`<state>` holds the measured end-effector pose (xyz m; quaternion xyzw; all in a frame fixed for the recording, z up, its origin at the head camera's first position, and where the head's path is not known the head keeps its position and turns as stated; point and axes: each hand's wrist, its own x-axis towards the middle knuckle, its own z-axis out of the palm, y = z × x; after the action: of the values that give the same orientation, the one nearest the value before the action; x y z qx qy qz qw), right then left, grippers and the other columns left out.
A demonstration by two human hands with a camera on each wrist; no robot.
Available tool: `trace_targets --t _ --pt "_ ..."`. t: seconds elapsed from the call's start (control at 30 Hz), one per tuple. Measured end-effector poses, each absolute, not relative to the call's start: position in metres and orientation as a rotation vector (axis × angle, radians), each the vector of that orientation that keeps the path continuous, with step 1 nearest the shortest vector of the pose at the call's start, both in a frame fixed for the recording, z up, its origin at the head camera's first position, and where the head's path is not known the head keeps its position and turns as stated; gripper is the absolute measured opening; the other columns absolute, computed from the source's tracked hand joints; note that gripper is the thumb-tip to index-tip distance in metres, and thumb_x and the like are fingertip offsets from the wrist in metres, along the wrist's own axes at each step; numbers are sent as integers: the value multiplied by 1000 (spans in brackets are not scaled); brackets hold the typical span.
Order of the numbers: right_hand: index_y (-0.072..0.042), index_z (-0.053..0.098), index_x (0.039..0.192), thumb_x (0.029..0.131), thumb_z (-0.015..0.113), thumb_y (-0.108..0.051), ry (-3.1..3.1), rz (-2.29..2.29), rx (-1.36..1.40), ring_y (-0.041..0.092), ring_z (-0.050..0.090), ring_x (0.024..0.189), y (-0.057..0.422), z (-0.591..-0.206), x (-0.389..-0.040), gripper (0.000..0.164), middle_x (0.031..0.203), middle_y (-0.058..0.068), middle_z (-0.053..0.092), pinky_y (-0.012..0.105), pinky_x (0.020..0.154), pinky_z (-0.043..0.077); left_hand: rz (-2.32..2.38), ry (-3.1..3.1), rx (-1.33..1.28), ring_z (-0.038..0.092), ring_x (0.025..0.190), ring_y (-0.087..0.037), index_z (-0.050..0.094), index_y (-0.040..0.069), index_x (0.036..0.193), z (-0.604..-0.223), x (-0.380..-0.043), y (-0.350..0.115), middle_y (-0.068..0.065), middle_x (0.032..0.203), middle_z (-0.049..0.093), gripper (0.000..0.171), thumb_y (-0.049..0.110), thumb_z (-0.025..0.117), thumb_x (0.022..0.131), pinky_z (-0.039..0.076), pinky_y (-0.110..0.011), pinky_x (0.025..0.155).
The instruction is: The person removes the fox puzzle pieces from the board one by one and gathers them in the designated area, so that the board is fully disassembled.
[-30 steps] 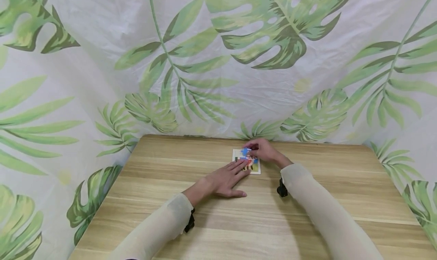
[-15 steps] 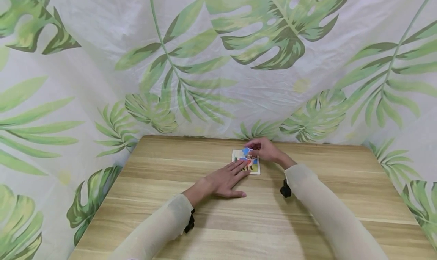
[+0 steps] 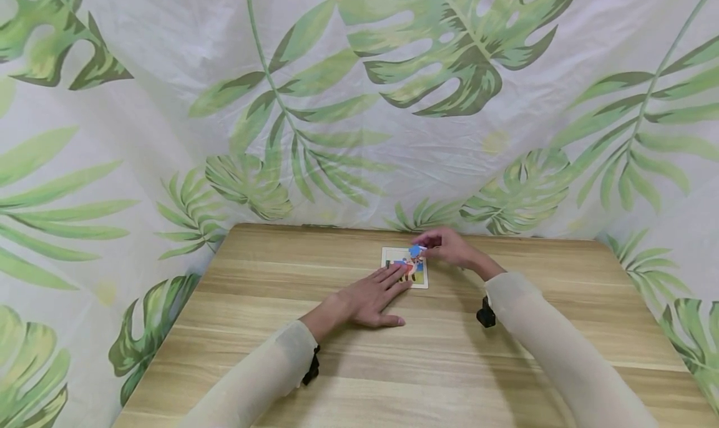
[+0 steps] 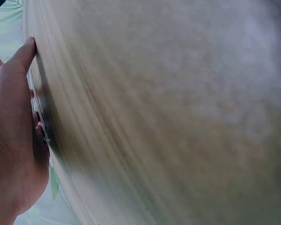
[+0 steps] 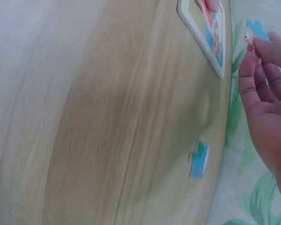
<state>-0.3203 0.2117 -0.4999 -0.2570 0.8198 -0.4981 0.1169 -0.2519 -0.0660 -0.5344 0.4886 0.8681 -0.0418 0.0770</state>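
A small jigsaw puzzle board (image 3: 394, 253) with a white border lies near the table's far edge, its picture partly filled in red, yellow and blue. My left hand (image 3: 367, 298) rests flat, its spread fingers lying across the board's lower left part. Over the board's upper right corner, my right hand (image 3: 452, 249) pinches a blue puzzle piece (image 3: 415, 251) between thumb and forefinger. The right wrist view shows that piece raised, its blue face (image 5: 256, 29) showing past the fingertips. The left wrist view has the left hand (image 4: 16, 122) edge-on against the table.
Another blue puzzle piece (image 5: 200, 160) lies on the wooden table (image 3: 348, 378), beyond the board's corner in the right wrist view. A leaf-patterned cloth (image 3: 314, 166) hangs behind the table's far edge.
My right hand has shifted to the right with the blue puzzle piece, from the board's top middle to its upper right corner. The left hand has stayed in place.
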Motion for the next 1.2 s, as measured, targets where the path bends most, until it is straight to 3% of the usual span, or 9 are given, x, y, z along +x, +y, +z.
trace_targets --t 0.27,0.5,0.67,0.87,1.2 --pt "11 70 128 96 73 5 2436 -1383 -741 26 71 100 233 -491 -315 33 119 23 75 30 82 58 -151 2594 1461 -2 165 -31 6 17 172 -534 -253 -65 -14 179 -5 93 77 28 104 10 -42 133" --pt "9 71 129 98 74 0 2447 -1340 -691 34 71 109 253 -489 -310 33 127 26 72 26 82 58 -161 2589 1504 -1 165 -32 6 16 172 -534 -254 -65 -15 178 -5 92 75 27 105 11 -44 133" --pt "12 69 129 97 74 1 2408 -1365 -687 28 73 101 268 -491 -307 34 127 28 71 35 81 61 -162 2585 1503 -1 165 -32 4 17 172 -533 -253 -65 -15 178 -6 92 75 27 105 11 -43 133" --pt "9 72 126 96 76 1 2431 -1354 -647 10 70 89 286 -495 -305 32 120 25 75 28 74 59 -143 2592 1497 0 165 -33 6 17 172 -532 -251 -67 -15 178 -5 91 74 29 106 11 -44 133" --pt "7 72 128 97 75 -2 2486 -1305 -557 14 66 92 318 -493 -296 33 110 19 75 31 76 58 -129 2596 1506 -2 165 -31 4 18 172 -537 -252 -68 -14 178 -8 90 74 29 106 10 -44 133"
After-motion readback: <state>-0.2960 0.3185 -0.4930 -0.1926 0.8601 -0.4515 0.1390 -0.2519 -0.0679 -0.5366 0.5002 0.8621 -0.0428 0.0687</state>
